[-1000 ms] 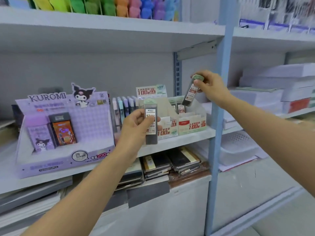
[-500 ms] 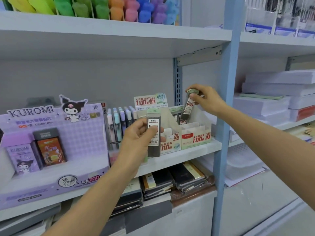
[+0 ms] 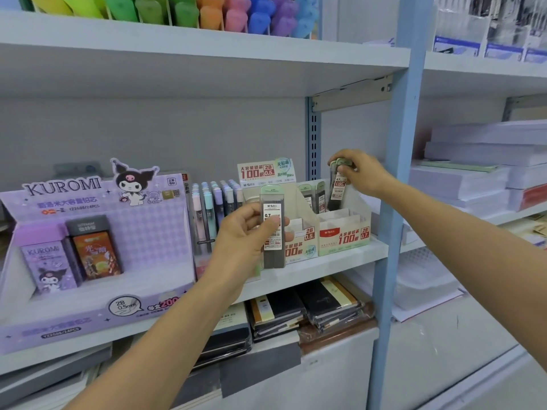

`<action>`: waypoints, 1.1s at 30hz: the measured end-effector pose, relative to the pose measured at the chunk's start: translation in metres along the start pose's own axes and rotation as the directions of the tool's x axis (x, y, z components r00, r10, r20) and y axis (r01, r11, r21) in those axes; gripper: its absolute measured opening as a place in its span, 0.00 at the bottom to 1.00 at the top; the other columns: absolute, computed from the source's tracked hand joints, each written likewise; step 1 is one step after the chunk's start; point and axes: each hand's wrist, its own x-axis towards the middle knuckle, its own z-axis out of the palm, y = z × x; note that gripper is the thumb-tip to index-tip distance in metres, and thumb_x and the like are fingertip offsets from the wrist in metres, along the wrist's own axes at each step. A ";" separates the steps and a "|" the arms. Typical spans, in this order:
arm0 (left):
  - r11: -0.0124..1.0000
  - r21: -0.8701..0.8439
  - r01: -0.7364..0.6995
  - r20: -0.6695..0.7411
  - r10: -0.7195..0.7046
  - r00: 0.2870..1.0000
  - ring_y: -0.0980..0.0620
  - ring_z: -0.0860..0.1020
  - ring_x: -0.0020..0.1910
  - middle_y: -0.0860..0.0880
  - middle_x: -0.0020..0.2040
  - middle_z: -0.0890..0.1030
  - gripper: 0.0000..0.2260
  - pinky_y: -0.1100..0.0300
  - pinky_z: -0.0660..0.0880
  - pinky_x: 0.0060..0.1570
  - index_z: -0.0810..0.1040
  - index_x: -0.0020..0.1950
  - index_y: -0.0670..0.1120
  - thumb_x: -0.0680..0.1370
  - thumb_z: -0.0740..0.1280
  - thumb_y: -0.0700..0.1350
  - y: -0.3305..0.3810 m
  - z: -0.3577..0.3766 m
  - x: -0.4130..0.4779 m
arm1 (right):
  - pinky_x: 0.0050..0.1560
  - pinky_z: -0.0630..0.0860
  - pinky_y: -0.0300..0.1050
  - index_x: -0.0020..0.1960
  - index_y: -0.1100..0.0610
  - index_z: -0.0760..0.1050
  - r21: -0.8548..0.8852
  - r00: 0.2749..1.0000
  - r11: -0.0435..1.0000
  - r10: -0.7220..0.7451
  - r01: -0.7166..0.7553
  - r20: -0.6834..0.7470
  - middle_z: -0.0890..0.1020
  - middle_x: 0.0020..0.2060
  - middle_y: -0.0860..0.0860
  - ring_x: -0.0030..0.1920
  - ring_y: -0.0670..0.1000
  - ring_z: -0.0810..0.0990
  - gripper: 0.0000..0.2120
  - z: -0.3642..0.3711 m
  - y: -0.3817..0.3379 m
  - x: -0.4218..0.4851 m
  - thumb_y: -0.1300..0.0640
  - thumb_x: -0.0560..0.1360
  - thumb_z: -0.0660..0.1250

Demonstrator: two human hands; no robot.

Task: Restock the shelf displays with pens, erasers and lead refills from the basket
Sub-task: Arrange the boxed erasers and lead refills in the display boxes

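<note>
Head camera (close) toward shelf (image 3: 325, 269)

Pale blue upright post (image 3: 410, 173) divides two shelving bays. Left of the post: grey back panel (image 3: 148, 134), with a slotted metal standard (image 3: 313, 137) near the post and an angled bracket (image 3: 352, 94) under the white upper shelf board (image 3: 207, 48). The middle shelf board (image 3: 349, 260) butts against the post; beneath it, a white cabinet front (image 3: 334, 374). Right of the post: white shelves bearing stacked paper (image 3: 473, 179). Low right of the post, a pale surface (image 3: 444, 344); floor or base shelf cannot be told. Lighting even and soft.
</note>
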 end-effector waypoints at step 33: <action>0.988 0.141 -0.059 -0.036 0.065 0.997 0.53 0.85 0.46 0.49 0.47 0.86 0.13 0.58 0.82 0.44 0.77 0.57 0.46 0.74 0.72 0.38 -0.006 0.034 0.008 | 0.42 0.76 0.32 0.57 0.54 0.79 0.532 0.911 0.842 -0.288 0.093 0.296 0.85 0.45 0.45 0.41 0.41 0.80 0.10 -0.009 -0.068 -0.075 0.55 0.77 0.67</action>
